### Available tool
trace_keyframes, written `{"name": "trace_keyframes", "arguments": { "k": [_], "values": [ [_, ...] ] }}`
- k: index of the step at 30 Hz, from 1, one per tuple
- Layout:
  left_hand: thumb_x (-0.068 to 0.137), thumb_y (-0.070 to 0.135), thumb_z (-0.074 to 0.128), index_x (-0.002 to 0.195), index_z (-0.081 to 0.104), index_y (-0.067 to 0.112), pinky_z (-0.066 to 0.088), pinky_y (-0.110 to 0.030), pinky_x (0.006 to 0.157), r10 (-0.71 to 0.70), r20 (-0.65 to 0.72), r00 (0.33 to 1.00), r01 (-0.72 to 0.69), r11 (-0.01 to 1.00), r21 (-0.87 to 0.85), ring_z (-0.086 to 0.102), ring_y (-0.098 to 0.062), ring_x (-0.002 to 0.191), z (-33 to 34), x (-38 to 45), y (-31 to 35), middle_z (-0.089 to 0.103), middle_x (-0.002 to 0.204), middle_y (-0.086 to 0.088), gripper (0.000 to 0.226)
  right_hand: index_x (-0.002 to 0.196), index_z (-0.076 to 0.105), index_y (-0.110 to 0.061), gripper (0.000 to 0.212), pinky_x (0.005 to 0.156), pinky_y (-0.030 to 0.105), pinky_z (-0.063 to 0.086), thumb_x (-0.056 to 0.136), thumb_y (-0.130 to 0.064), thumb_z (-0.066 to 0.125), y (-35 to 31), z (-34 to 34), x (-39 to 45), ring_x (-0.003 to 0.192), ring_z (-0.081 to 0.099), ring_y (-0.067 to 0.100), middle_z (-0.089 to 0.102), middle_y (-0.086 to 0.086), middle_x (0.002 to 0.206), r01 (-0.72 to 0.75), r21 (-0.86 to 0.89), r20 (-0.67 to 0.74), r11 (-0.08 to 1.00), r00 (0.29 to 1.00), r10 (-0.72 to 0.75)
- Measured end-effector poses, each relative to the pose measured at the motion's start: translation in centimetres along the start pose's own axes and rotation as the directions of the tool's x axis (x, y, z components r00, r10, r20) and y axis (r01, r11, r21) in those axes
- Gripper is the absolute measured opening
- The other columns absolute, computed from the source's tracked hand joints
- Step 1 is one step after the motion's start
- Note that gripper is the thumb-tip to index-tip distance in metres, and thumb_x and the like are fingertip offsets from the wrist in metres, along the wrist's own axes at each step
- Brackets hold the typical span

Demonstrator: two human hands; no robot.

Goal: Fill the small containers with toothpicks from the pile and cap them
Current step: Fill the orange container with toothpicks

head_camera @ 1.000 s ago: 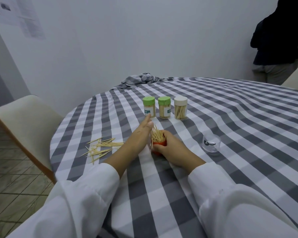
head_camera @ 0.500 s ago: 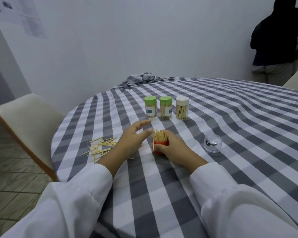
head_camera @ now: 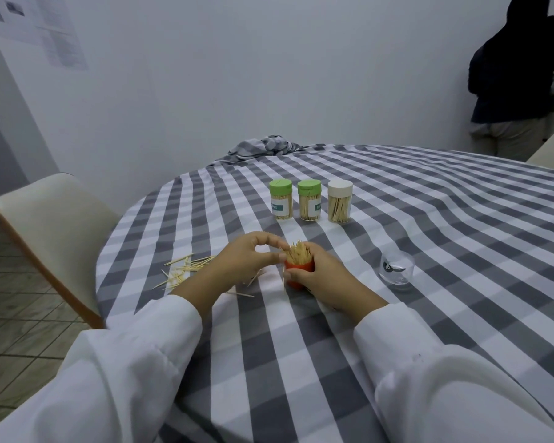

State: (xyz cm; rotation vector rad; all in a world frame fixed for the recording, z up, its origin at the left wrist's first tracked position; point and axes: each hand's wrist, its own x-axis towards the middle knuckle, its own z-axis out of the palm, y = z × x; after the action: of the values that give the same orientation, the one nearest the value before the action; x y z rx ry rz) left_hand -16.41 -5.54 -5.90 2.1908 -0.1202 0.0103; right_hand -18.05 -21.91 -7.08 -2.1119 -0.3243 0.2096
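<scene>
My right hand (head_camera: 325, 279) grips a small orange container (head_camera: 296, 270) standing on the checked tablecloth (head_camera: 429, 251), with toothpicks (head_camera: 298, 252) bristling out of its top. My left hand (head_camera: 243, 263) is beside it on the left, thumb and forefinger curled into a pinch that touches the toothpick tips. Whether it holds a toothpick I cannot tell. A loose pile of toothpicks (head_camera: 183, 270) lies left of that hand. Behind stand two green-capped containers (head_camera: 281, 204) (head_camera: 309, 204) and a white-capped one (head_camera: 339, 206), all filled.
A clear plastic cap (head_camera: 396, 270) lies on the cloth right of my right hand. A cream chair (head_camera: 45, 225) stands at the table's left edge. A bunched fold of cloth (head_camera: 266, 145) sits at the far edge. A person (head_camera: 518, 75) stands far right.
My left hand dropped from a flat upright pose against the toothpicks, swung out to the left, and now curls back with a pinch at the tips. The right hand kept hold of the container.
</scene>
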Motion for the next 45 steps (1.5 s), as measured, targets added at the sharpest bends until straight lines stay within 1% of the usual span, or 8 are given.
{"name": "trace_keyframes", "arguments": {
  "k": [6,13,21,28,33,37,40,45],
  "values": [
    [0.089,0.027,0.063,0.090,0.064,0.029,0.045,-0.015,0.069,0.027,0.000,1.000,-0.027,1.000,0.012,0.060,-0.002,0.083,-0.6,-0.2,0.5,0.065,0.088,0.014,0.003,0.139,0.031,-0.023,0.058,0.084,0.022,0.036,0.090,-0.030,0.061,0.1,0.1,0.3,0.102,0.039,0.010,0.045,0.001,0.133,0.003,-0.008,-0.003,1.000,1.000,-0.003],
    [0.095,0.027,0.055,0.122,0.062,0.026,0.047,-0.024,0.085,0.049,-0.013,0.999,-0.047,0.995,0.092,0.059,-0.008,0.093,0.2,-0.5,0.4,0.063,0.097,0.010,0.028,0.140,0.030,-0.023,0.059,0.087,0.023,0.038,0.090,-0.031,0.060,0.2,0.1,0.4,0.105,0.042,0.013,0.044,0.001,0.135,0.002,-0.024,-0.009,1.000,1.000,-0.003],
    [0.091,0.017,0.062,0.124,0.052,0.024,0.053,-0.028,0.087,0.018,0.025,1.000,-0.019,0.997,0.072,0.066,-0.011,0.092,1.0,-0.7,-1.0,0.070,0.098,0.004,0.036,0.137,0.037,-0.023,0.063,0.097,0.032,0.040,0.083,-0.029,0.069,0.9,-1.1,0.6,0.115,0.046,0.018,0.049,0.000,0.132,-0.018,-0.014,-0.030,1.000,0.999,0.018],
    [0.090,0.033,0.062,0.127,0.059,0.023,0.044,-0.022,0.082,0.014,0.039,0.999,-0.030,0.893,0.449,0.054,-0.009,0.095,2.3,-0.4,-0.7,0.060,0.118,0.005,0.038,0.136,0.038,-0.023,0.062,0.093,0.029,0.038,0.083,-0.028,0.069,2.1,-3.1,0.9,0.105,0.044,0.012,0.050,-0.001,0.127,-0.052,-0.009,-0.085,0.999,0.995,0.051],
    [0.089,0.042,0.060,0.114,0.066,0.027,0.044,-0.023,0.077,0.037,0.119,0.992,-0.086,0.896,0.435,0.053,-0.009,0.094,3.2,-0.3,-0.4,0.059,0.107,0.007,0.030,0.138,0.036,-0.022,0.063,0.097,0.033,0.039,0.084,-0.029,0.068,2.2,-3.4,0.9,0.108,0.044,0.015,0.048,0.002,0.132,-0.074,-0.007,-0.099,0.997,0.992,0.073],
    [0.078,0.050,0.069,0.087,0.065,0.048,0.044,-0.032,0.090,0.093,0.237,0.967,-0.184,0.897,0.401,0.046,-0.010,0.104,3.6,-0.5,-0.8,0.050,0.107,0.011,0.010,0.138,0.037,-0.021,0.062,0.095,0.031,0.039,0.084,-0.028,0.068,2.1,-3.3,0.9,0.105,0.044,0.014,0.049,0.003,0.131,-0.062,-0.007,-0.102,0.998,0.993,0.061],
    [0.078,0.046,0.072,0.071,0.063,0.044,0.045,-0.032,0.090,0.129,0.212,0.969,-0.204,0.900,0.385,0.046,-0.009,0.102,3.7,-0.7,-1.0,0.051,0.104,0.011,0.012,0.138,0.036,-0.020,0.063,0.097,0.032,0.038,0.085,-0.028,0.067,2.0,-3.3,0.8,0.112,0.045,0.018,0.048,0.003,0.133,-0.066,-0.012,-0.105,0.998,0.992,0.065],
    [0.084,0.040,0.065,0.077,0.062,0.028,0.043,-0.026,0.079,0.109,0.058,0.992,-0.122,0.817,0.564,0.048,-0.011,0.096,2.6,-0.3,-1.4,0.054,0.099,0.005,0.014,0.139,0.035,-0.020,0.063,0.094,0.030,0.037,0.085,-0.028,0.066,1.9,-3.3,0.7,0.107,0.044,0.015,0.047,0.002,0.134,-0.076,-0.003,-0.097,0.997,0.992,0.075]
  ]
}}
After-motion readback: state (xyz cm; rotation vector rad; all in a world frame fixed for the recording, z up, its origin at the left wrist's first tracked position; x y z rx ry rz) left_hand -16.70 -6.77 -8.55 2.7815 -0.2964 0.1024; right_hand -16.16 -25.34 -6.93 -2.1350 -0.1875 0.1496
